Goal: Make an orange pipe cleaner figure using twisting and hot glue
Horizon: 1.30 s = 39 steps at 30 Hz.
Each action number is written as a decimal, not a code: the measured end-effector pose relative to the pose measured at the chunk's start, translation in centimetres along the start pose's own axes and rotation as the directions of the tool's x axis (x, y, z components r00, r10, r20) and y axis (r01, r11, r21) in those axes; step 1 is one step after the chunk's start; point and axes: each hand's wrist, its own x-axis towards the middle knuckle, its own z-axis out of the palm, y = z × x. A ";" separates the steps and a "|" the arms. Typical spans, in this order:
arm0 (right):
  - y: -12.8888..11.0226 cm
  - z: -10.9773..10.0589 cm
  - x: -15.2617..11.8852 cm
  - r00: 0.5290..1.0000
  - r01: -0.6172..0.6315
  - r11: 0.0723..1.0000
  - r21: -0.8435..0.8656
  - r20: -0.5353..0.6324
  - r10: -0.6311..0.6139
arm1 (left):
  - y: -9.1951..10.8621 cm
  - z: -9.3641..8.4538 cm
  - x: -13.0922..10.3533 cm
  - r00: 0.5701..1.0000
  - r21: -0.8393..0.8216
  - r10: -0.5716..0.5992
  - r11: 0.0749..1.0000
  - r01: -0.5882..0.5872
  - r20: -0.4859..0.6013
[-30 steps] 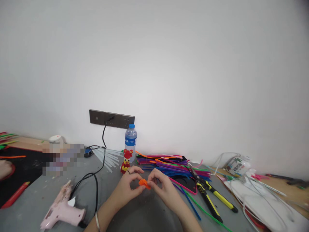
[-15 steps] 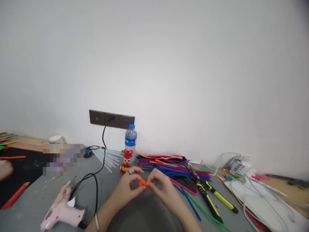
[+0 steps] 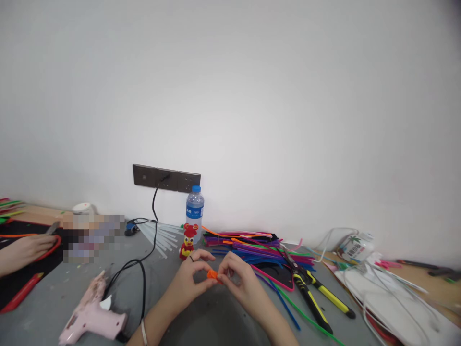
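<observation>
A small orange fuzzy piece [image 3: 212,275] is pinched between both hands above the grey table [image 3: 212,319]. My left hand [image 3: 196,278], with a dark ring on one finger, grips its left side between thumb and fingertips. My right hand [image 3: 234,276] pinches the piece from the right. Just behind my left hand stands a red and yellow figure [image 3: 189,240] with round ears. Behind the figure is a water bottle [image 3: 195,211] with a blue cap. Bundles of coloured pipe cleaners [image 3: 252,245] lie beyond my right hand.
A pink glue gun [image 3: 95,317] lies at front left, its black cable [image 3: 144,283] running toward the wall socket [image 3: 165,179]. Clear glue sticks [image 3: 160,238] are behind. Yellow-black pliers [image 3: 313,298] lie right. Another person's hand [image 3: 38,246] holds red-handled scissors [image 3: 55,242] at far left.
The other person's hand has come further into view at the left, now with scissors. My hands have barely shifted, and the orange piece looks more compact between my fingers.
</observation>
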 end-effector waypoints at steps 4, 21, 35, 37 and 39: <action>-0.3 0.0 -0.1 1.000 -0.007 1.000 -0.001 0.004 0.007 | -0.2 -0.1 0.1 1.000 -0.007 0.011 1.000 -0.011 0.006; -0.8 -0.1 0.1 1.000 -0.018 1.000 0.014 0.018 0.017 | -0.2 -0.2 0.3 0.997 0.002 0.083 0.997 -0.083 -0.009; -0.3 0.2 0.1 0.998 0.004 0.996 0.086 -0.059 0.001 | -0.2 -0.7 0.5 0.999 -0.054 0.042 0.998 -0.043 -0.017; -0.1 0.0 0.1 0.989 0.004 0.986 0.165 -0.148 0.020 | 0.0 -0.8 0.5 0.999 -0.085 0.025 0.996 -0.029 -0.043; 0.2 -0.2 0.2 0.966 -0.002 0.965 0.261 -0.249 0.069 | 0.0 -1.0 0.5 0.997 -0.114 0.005 0.993 -0.014 -0.079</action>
